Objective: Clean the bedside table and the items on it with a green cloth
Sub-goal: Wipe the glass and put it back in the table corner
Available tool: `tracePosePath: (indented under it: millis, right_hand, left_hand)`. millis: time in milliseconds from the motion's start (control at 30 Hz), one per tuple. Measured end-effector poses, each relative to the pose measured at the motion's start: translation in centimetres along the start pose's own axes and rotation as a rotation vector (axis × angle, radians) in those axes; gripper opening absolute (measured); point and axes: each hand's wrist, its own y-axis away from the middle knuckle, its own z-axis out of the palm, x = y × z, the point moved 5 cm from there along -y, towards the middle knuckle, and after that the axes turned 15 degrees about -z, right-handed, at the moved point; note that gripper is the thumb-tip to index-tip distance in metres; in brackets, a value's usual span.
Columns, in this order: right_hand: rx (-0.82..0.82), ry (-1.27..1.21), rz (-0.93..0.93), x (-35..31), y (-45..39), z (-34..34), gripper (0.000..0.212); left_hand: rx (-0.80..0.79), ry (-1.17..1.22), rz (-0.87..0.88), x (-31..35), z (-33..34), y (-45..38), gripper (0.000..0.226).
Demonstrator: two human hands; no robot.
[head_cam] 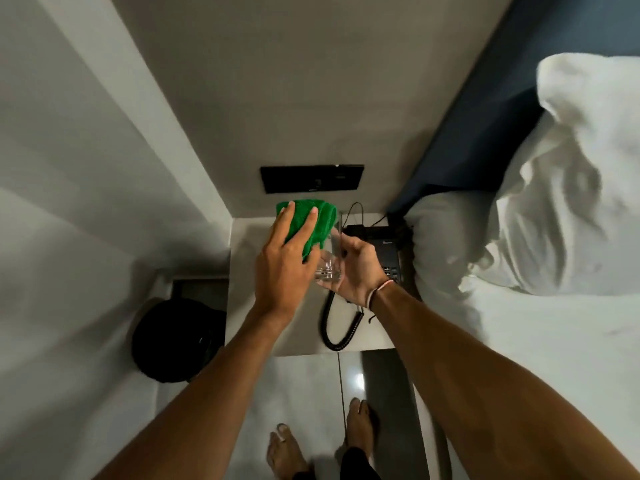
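Observation:
Above the grey bedside table, my left hand holds a bunched green cloth and presses it against a clear drinking glass. My right hand grips that glass from the right side, tilted. A black telephone sits on the table's right part, partly hidden by my right hand. Its coiled cord loops toward the table's front edge.
A black switch panel is on the wall behind the table. A bed with white pillows and a dark blue headboard lies to the right. A black bin stands on the floor at the left. My bare feet are on glossy tiles.

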Motion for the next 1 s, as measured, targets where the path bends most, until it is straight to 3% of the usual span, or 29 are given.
tracePosePath:
  millis: [167,300,600,767,900,1000]
  right_hand:
    - [-0.044,-0.024,0.049,2.5,-3.2,-0.5,0.042]
    - [-0.101,-0.069,0.043,3.8,-4.1,-0.7,0.04]
    - [-0.137,0.017,0.093,5.2,-4.9,-1.6,0.049]
    - [-0.138,0.084,0.114,6.2,-5.3,-2.0,0.062]
    - [-0.089,0.028,0.087,7.2,-5.3,-2.1,0.043]
    - [-0.107,0.049,0.112,8.2,-5.1,-2.1,0.049]
  left_hand:
    - [-0.033,0.077,-0.117,-3.9,2.0,-0.8,0.056]
    - [-0.03,0.055,-0.093,-5.3,3.5,0.0,0.057]
    - [-0.039,0.076,-0.063,-8.1,5.8,2.7,0.056]
    - [0.009,0.103,-0.153,-9.1,4.8,2.0,0.055]
    - [0.012,0.095,-0.188,-8.9,4.7,0.5,0.056]
    - [-0.02,0.075,-0.183,-9.1,5.3,0.0,0.058]
